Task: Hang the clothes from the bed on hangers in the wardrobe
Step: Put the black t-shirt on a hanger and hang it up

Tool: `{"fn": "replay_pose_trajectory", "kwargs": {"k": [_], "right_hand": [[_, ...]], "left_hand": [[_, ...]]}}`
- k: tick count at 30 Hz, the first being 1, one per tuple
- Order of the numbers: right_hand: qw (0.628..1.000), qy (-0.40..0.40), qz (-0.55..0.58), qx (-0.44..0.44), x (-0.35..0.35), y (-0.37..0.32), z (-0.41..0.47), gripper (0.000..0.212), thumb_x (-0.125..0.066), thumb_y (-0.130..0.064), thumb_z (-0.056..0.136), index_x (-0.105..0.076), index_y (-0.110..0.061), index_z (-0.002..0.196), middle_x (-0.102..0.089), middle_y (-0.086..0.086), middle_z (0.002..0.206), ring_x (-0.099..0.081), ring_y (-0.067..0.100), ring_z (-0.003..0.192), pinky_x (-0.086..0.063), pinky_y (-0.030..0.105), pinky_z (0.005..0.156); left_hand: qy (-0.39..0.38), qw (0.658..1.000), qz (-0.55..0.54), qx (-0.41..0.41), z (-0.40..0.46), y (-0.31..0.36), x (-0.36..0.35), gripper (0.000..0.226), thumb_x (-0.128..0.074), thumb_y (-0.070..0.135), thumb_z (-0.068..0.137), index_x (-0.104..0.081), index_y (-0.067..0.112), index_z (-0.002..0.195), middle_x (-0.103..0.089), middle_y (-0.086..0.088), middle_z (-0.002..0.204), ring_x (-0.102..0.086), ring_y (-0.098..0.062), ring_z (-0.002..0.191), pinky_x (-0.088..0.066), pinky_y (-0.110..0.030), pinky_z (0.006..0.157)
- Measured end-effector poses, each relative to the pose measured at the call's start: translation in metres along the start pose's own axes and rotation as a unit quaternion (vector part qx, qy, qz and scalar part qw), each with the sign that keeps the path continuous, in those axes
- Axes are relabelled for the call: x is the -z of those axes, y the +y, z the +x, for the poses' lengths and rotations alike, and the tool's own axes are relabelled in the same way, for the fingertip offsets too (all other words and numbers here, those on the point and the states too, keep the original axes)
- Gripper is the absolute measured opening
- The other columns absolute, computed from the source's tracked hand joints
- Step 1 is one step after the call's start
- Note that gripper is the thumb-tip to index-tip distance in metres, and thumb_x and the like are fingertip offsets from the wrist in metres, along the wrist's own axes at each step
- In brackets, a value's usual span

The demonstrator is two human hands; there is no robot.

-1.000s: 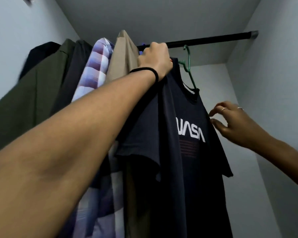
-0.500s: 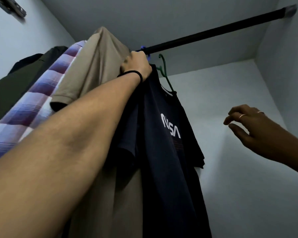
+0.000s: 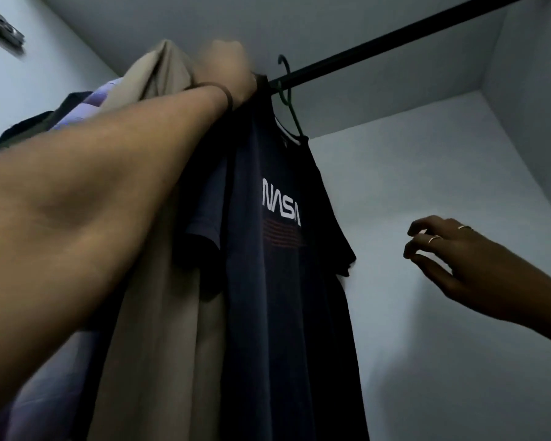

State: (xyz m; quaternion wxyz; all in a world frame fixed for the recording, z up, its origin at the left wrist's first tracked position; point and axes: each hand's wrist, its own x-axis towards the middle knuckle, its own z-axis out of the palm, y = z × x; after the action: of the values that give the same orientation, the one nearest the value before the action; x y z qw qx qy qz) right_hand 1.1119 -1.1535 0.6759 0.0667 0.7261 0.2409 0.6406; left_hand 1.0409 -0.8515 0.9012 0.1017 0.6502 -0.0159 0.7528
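A navy NASA T-shirt [image 3: 283,281] hangs on a green hanger [image 3: 288,97] from the black wardrobe rod [image 3: 395,46]. Just left of it hangs another dark T-shirt [image 3: 204,218]. My left hand [image 3: 229,71], blurred and with a black band at the wrist, is curled at the top of that dark T-shirt, right at the rod; what it grips is hidden, apparently the hanger. My right hand [image 3: 452,259] hovers to the right of the NASA shirt's sleeve, fingers loosely bent, holding nothing and touching nothing.
A beige garment [image 3: 159,313], a purple plaid shirt [image 3: 99,97] and dark jackets [image 3: 29,128] crowd the rod's left part. The rod's right stretch is bare. Pale wardrobe walls [image 3: 458,377] close in behind and to the right. A metal fitting [image 3: 0,30] sits on the left wall.
My view has tilted up and closer under the rod. My left hand has stayed at the top of the dark T-shirt; my right hand has drawn away from the NASA shirt's sleeve.
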Motion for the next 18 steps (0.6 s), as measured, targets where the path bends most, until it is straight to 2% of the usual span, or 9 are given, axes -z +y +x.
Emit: {"fn": "replay_pose_trajectory", "kwargs": {"k": [3,5,8,13,15,18], "right_hand": [[1.000,0.000,-0.006,0.010,-0.004,-0.008,-0.006,0.007,-0.066,-0.015,0.083,-0.066,-0.019,0.087,-0.060,0.000,0.103,-0.056,0.018,0.073,-0.041,0.028,0.063],[1.000,-0.002,-0.010,0.022,-0.005,-0.016,-0.013,0.008,-0.068,-0.014,0.082,-0.066,-0.021,0.086,-0.059,-0.001,0.102,-0.057,0.018,0.073,-0.045,0.029,0.060],[0.997,-0.017,-0.031,0.061,-0.002,-0.027,-0.022,0.006,-0.067,-0.018,0.082,-0.065,-0.022,0.085,-0.059,-0.002,0.102,-0.060,0.017,0.073,-0.051,0.032,0.057],[0.992,-0.050,-0.066,0.092,0.017,-0.039,-0.033,0.006,-0.061,-0.025,0.084,-0.066,-0.024,0.086,-0.059,-0.005,0.100,-0.060,0.014,0.072,-0.052,0.031,0.057],[0.990,-0.064,-0.078,0.098,0.027,-0.044,-0.034,0.008,-0.060,-0.025,0.084,-0.067,-0.023,0.088,-0.059,-0.005,0.098,-0.060,0.015,0.071,-0.052,0.032,0.056],[0.988,-0.087,-0.095,0.083,0.035,-0.051,-0.032,0.011,-0.058,-0.026,0.087,-0.067,-0.022,0.092,-0.059,-0.004,0.102,-0.061,0.018,0.077,-0.052,0.034,0.062]], "left_hand": [[-0.004,1.000,-0.001,-0.005,0.000,-0.006,0.014,0.042,-0.058,0.029,0.092,-0.054,0.000,0.122,-0.049,-0.023,0.131,-0.049,-0.045,0.119,-0.043,-0.048,0.095],[-0.015,1.000,-0.002,-0.011,-0.002,-0.011,0.019,0.041,-0.061,0.029,0.090,-0.056,-0.001,0.117,-0.051,-0.023,0.128,-0.051,-0.045,0.115,-0.045,-0.047,0.093],[-0.022,1.000,-0.012,-0.011,-0.004,-0.016,0.026,0.037,-0.065,0.027,0.088,-0.059,-0.001,0.111,-0.054,-0.023,0.124,-0.054,-0.044,0.111,-0.047,-0.047,0.090],[0.012,1.000,-0.010,-0.014,-0.009,-0.021,0.029,0.038,-0.061,0.032,0.092,-0.058,0.002,0.116,-0.055,-0.021,0.125,-0.052,-0.043,0.116,-0.045,-0.048,0.089],[0.022,0.998,0.038,-0.038,-0.018,-0.019,0.029,0.043,-0.058,0.034,0.093,-0.052,0.005,0.124,-0.049,-0.020,0.131,-0.046,-0.042,0.121,-0.041,-0.049,0.092],[0.020,0.986,0.137,-0.092,-0.036,-0.017,0.028,0.060,-0.060,0.034,0.090,-0.037,0.012,0.141,-0.027,-0.016,0.148,-0.021,-0.038,0.139,-0.021,-0.056,0.108]]}}
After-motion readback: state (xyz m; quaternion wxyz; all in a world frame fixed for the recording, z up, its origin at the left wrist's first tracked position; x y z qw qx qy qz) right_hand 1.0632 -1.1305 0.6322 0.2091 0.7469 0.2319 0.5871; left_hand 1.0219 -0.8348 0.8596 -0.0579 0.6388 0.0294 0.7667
